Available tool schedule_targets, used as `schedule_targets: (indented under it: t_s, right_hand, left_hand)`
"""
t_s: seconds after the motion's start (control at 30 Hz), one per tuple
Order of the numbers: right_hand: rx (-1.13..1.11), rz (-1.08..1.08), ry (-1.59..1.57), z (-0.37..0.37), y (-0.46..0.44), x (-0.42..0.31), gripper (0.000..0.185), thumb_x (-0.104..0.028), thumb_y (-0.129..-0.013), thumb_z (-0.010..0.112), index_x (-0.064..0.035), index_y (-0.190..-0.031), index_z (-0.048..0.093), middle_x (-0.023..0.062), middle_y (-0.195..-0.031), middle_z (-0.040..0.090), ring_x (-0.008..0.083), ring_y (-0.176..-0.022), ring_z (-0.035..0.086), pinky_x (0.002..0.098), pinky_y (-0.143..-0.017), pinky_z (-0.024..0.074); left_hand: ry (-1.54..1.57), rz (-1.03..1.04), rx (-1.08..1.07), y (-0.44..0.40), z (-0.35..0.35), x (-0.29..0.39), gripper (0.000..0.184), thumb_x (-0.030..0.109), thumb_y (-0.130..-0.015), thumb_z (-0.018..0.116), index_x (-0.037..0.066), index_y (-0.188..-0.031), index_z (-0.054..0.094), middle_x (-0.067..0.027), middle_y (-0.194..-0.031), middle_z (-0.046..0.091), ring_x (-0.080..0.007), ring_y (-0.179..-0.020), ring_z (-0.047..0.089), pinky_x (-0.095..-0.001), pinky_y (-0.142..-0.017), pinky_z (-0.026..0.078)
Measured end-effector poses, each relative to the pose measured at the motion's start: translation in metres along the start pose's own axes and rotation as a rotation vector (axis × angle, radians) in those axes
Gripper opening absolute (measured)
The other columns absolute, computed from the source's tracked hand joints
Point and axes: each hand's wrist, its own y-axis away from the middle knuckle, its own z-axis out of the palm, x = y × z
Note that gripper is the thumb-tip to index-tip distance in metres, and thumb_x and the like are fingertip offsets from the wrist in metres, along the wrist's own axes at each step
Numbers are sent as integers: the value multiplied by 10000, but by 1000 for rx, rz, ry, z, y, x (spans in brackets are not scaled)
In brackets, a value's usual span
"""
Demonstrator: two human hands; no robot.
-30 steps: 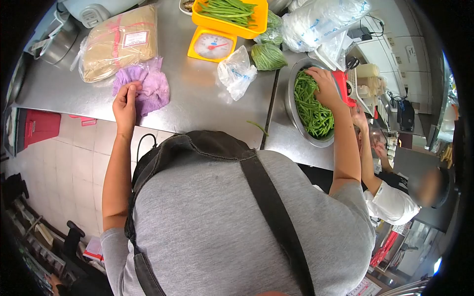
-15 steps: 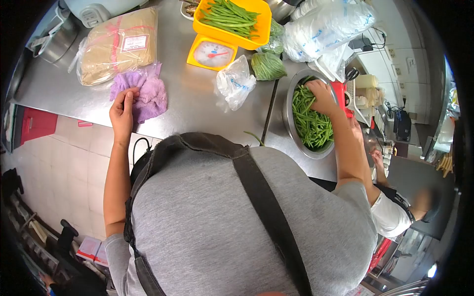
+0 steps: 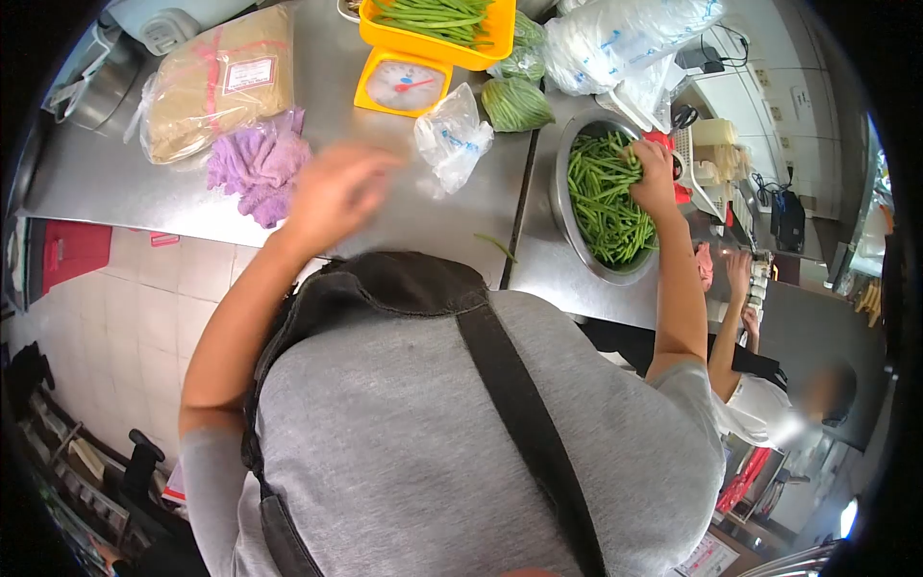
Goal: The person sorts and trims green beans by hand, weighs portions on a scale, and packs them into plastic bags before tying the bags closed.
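Observation:
My right hand [image 3: 656,179] is at the upper right side of a metal bowl [image 3: 561,207], its fingers closed around some of the green beans [image 3: 609,207] heaped inside. Motion smears my left hand [image 3: 341,192] as it hovers over the steel table, just right of a crumpled purple cloth [image 3: 258,168]; its fingers are too blurred to read. One loose green bean [image 3: 497,247] lies near the table's front edge. A crumpled clear plastic bag [image 3: 452,139] rests between my hands.
A yellow dial scale [image 3: 402,83] carries a yellow tray [image 3: 498,38] of green beans. Beside it are a bagged green bundle [image 3: 517,104] and a large plastic bag [image 3: 625,43]. A wrapped brown package [image 3: 216,87] lies at left. Another person [image 3: 755,409] works at the right.
My left hand has left the purple cloth and moved right. My right hand has risen from inside the beans to the bowl's upper right. The other person has shifted away from the bowl.

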Motion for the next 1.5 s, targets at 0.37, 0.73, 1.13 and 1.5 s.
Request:
schedule_targets:
  t_s: [0.37,0.73,1.13,1.5]
  right_hand:
    - [195,647,-570,-17,12,12,214,-186,-911,705,-26,-1042,650,23,-872,685,105,-793,606,279,-756,478]
    - [428,736,-1326,-36,33,25,229,-168,-957,640,-9,-1113,589,53,-875,654,202,-892,656,358,-865,520]
    - [95,609,-2566,-24,-10,-181,151,-203,-991,564,-58,-1036,567,49,-802,582,221,-787,580,415,-842,499]
    - [-456,481,-2480,8,-11,-298,202,-268,-1032,507,-78,-1097,526,85,-1096,549,262,-955,605,457,-782,550]
  left_hand:
    - [-128,499,-668,-23,176,40,169,150,-838,579,73,-972,647,-58,-1014,633,-232,-1037,603,-395,-834,524]
    - [290,-40,-520,-25,91,17,96,81,-827,634,47,-915,616,-79,-860,646,-229,-785,630,-368,-701,510]
    - [1138,-605,-130,-66,19,80,142,83,-891,708,34,-986,615,12,-802,618,-50,-684,552,-211,-620,455]
    - [1185,-731,-174,-6,-1,88,200,-10,-845,741,24,-972,590,-21,-824,647,-71,-711,612,-223,-636,514]
